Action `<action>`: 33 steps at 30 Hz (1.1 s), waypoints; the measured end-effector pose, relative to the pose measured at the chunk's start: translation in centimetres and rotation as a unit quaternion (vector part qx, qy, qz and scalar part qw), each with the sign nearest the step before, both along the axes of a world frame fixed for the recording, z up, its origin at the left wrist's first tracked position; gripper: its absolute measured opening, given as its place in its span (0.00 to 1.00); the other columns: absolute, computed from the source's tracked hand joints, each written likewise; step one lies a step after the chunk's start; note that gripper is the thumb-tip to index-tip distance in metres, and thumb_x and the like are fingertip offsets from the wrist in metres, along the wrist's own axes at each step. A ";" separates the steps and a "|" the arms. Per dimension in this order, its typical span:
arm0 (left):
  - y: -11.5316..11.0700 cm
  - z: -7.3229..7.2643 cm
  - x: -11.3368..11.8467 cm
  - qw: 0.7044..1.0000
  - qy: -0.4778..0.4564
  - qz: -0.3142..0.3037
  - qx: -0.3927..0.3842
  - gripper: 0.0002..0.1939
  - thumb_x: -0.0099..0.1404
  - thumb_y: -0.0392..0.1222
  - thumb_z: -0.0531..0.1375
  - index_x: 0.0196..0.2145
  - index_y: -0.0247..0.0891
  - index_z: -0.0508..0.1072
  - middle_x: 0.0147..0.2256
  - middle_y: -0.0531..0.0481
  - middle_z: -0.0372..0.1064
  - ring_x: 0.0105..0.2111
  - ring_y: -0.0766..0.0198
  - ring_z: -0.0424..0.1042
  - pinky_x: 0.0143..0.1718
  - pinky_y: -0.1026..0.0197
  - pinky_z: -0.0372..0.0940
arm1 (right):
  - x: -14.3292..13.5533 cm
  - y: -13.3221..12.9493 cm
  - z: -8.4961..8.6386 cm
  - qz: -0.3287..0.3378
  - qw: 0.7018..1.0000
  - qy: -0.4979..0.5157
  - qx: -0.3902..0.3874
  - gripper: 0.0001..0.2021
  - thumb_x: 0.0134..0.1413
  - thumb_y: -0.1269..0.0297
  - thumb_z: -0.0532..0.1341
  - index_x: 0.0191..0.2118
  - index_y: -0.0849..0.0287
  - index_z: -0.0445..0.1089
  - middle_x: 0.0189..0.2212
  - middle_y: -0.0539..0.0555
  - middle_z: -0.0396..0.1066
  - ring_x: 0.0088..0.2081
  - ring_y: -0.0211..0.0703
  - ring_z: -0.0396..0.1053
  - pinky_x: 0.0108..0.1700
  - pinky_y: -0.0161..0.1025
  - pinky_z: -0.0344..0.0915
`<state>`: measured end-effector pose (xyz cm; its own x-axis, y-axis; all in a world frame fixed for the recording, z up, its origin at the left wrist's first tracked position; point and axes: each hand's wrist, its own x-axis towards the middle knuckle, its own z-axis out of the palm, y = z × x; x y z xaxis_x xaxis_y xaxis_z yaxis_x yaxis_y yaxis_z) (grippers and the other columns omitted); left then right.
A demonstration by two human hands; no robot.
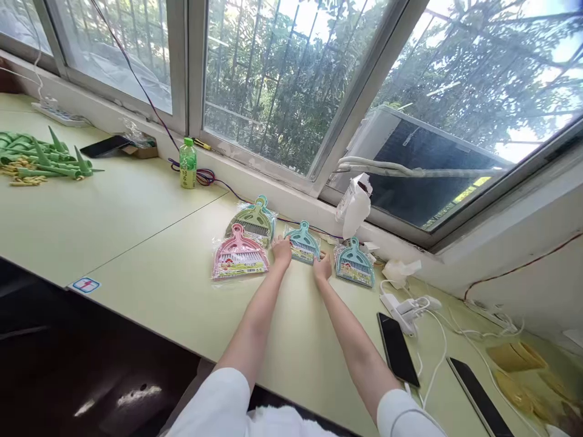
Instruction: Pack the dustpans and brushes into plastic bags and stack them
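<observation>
Between our two hands we had a blue dustpan-and-brush set [302, 243], lying on the pale green table [173, 261] near the window wall, its handle pointing towards the window [282, 85]. We had our left hand [281, 249] at its left edge and our right hand [322, 266] at its lower right corner, both with fingers partly curled; whether they gripped it or only touched it, we could not tell.

Just left of our left hand we had a pink set [240, 255] in clear plastic, overlapping a green set [254, 222] behind it. Just right of our right hand lay another blue set [354, 267]. Beyond that we saw a white power strip [401, 309] with plugs and cables, then a black phone [397, 349] and a second dark device [478, 397]. Torn white packaging [355, 206] stood by the sill. Further left, we saw a green bottle [187, 164] and, at the far end, a heap of green pieces [50, 155].
</observation>
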<state>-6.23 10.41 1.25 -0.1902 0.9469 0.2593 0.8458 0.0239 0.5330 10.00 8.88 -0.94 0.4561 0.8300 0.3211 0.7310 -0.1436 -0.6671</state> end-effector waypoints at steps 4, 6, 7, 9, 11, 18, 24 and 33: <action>0.8 -0.6 0.2 1.000 0.023 -0.008 0.019 0.25 0.67 0.29 0.46 0.58 0.43 0.66 0.45 0.38 0.66 0.48 0.52 0.65 0.48 0.52 0.62 | 0.0 0.6 0.2 0.007 0.999 -0.032 -0.014 0.20 0.53 0.62 0.53 0.52 0.59 0.61 0.47 0.61 0.71 0.47 0.55 0.69 0.39 0.42 0.62; 1.0 -0.9 0.3 0.999 0.035 -0.014 0.028 0.25 0.68 0.29 0.45 0.59 0.43 0.64 0.46 0.38 0.65 0.49 0.52 0.64 0.48 0.52 0.61 | 0.1 0.9 0.2 0.010 0.999 -0.042 -0.021 0.20 0.54 0.63 0.52 0.53 0.59 0.60 0.48 0.62 0.70 0.48 0.55 0.68 0.40 0.43 0.62; 1.1 -1.1 0.3 0.999 0.040 -0.016 0.031 0.25 0.68 0.29 0.45 0.59 0.42 0.63 0.46 0.37 0.65 0.49 0.51 0.64 0.48 0.52 0.61 | 0.1 1.0 0.2 0.011 0.999 -0.046 -0.024 0.20 0.54 0.63 0.52 0.53 0.59 0.60 0.49 0.62 0.70 0.49 0.55 0.68 0.41 0.43 0.62; 1.4 -1.4 0.5 0.998 0.049 -0.022 0.036 0.25 0.68 0.29 0.45 0.60 0.42 0.62 0.47 0.37 0.64 0.49 0.51 0.63 0.47 0.51 0.61 | 0.3 1.3 0.3 0.011 0.998 -0.049 -0.030 0.21 0.54 0.63 0.52 0.54 0.59 0.59 0.49 0.63 0.69 0.49 0.55 0.67 0.41 0.43 0.61; 1.6 -1.6 0.6 0.997 0.057 -0.029 0.042 0.26 0.68 0.29 0.43 0.60 0.40 0.62 0.47 0.36 0.65 0.49 0.50 0.64 0.47 0.51 0.62 | 0.3 1.5 0.3 0.011 0.998 -0.050 -0.033 0.21 0.54 0.63 0.52 0.54 0.59 0.59 0.50 0.63 0.68 0.50 0.56 0.67 0.41 0.43 0.61; 1.1 -1.1 0.8 0.993 0.073 -0.041 0.084 0.25 0.68 0.29 0.44 0.60 0.34 0.61 0.54 0.31 0.61 0.57 0.47 0.58 0.55 0.43 0.56 | 0.4 1.7 0.2 0.009 0.998 -0.052 -0.025 0.21 0.54 0.63 0.52 0.54 0.61 0.58 0.51 0.65 0.68 0.52 0.56 0.65 0.43 0.43 0.61; -0.5 -0.1 1.9 0.930 0.134 -0.279 0.199 0.18 0.68 0.32 0.46 0.51 0.37 0.69 0.56 0.38 0.61 0.60 0.53 0.56 0.60 0.47 0.51 | 0.6 2.0 -0.1 -0.003 0.999 -0.036 -0.019 0.21 0.53 0.63 0.53 0.53 0.61 0.58 0.49 0.64 0.70 0.49 0.55 0.67 0.43 0.43 0.61; 0.0 -1.1 2.3 0.941 0.120 -0.289 0.125 0.12 0.68 0.35 0.49 0.42 0.32 0.71 0.43 0.39 0.67 0.46 0.55 0.68 0.41 0.58 0.66 | 1.2 2.4 -0.5 -0.018 1.000 0.005 -0.019 0.20 0.52 0.60 0.54 0.50 0.60 0.59 0.43 0.62 0.73 0.43 0.54 0.70 0.40 0.44 0.62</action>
